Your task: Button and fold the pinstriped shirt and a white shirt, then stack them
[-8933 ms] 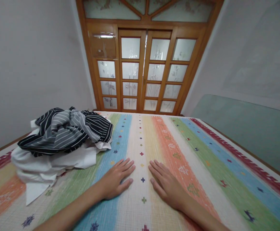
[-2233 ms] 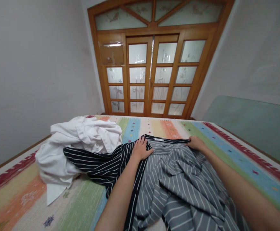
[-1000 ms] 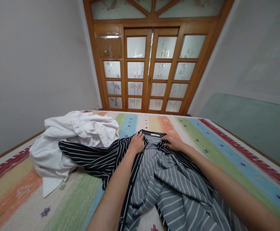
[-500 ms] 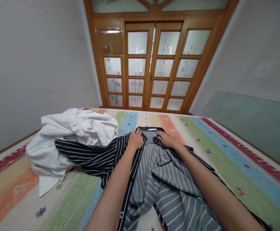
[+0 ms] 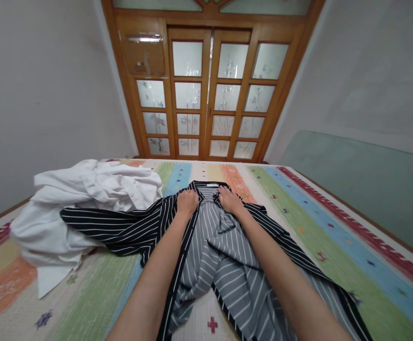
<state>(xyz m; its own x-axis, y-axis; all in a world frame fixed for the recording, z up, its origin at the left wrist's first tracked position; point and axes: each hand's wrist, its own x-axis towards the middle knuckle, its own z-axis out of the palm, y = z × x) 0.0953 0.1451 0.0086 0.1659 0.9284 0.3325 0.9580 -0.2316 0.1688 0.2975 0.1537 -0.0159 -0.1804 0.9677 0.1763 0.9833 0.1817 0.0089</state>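
While my left hand (image 5: pixel 187 202) clenches the striped shirt (image 5: pixel 231 270) beside its collar (image 5: pixel 212 185), my right hand (image 5: pixel 229 201) bends over the other side; whether it pinches, I can't tell. Collar farthest, the shirt runs lengthwise toward me, one sleeve overlapping white clothing (image 5: pixel 92 187) heaped leftward on the patterned cover (image 5: pixel 103 284).

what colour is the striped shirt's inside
Grey with white stripes; the shirt's inside shows best in the head view.

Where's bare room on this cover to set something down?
Bare: right of the striped shirt, up to the burgundy border; and near left, between the white garment and left forearm. Crowded: the far left under that garment, and the middle, where left hand and right hand are at the shirt's collar.
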